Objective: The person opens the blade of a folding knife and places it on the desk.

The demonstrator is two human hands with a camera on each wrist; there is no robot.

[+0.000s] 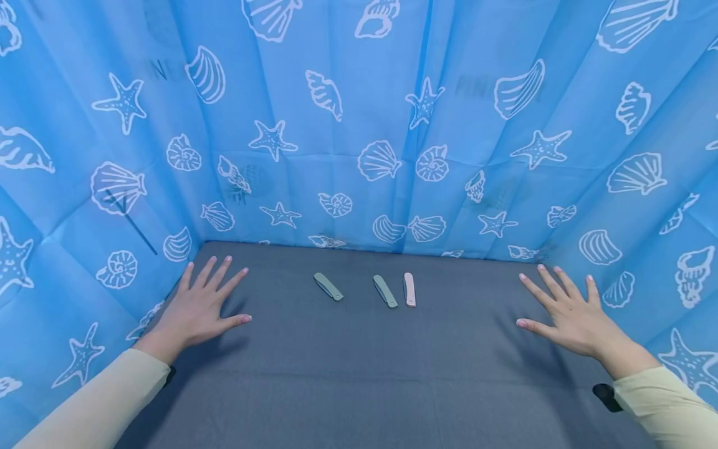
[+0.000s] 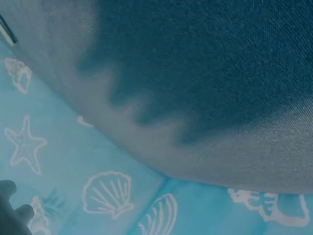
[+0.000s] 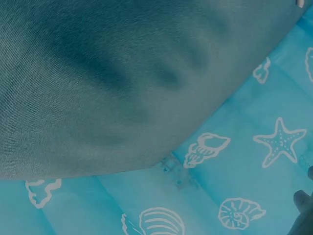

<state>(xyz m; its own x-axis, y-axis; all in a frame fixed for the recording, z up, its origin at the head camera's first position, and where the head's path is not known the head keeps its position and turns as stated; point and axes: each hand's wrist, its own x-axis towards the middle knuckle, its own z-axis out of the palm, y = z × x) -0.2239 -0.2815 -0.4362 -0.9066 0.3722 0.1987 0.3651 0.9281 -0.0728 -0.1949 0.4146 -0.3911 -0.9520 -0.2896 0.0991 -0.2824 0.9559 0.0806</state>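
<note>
On the tabletop (image 1: 359,399), a left folding knife (image 1: 328,287) is lying just left of the frame's midline, a middle knife (image 1: 385,291) and right knife (image 1: 410,290) just right. Behind them, a curtain (image 1: 348,56) is filling the upper frame.

We see a matt, woven cloth surface (image 1: 336,349), smooth, plastic-looking folded tools (image 1: 385,290) near its far edge, a thin creased curtain (image 1: 336,143) beyond.

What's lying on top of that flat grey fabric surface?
Two slim green folded tools and one slim pink folded tool, lying apart. The grey fabric surface is hidden directly beneath them.
</note>
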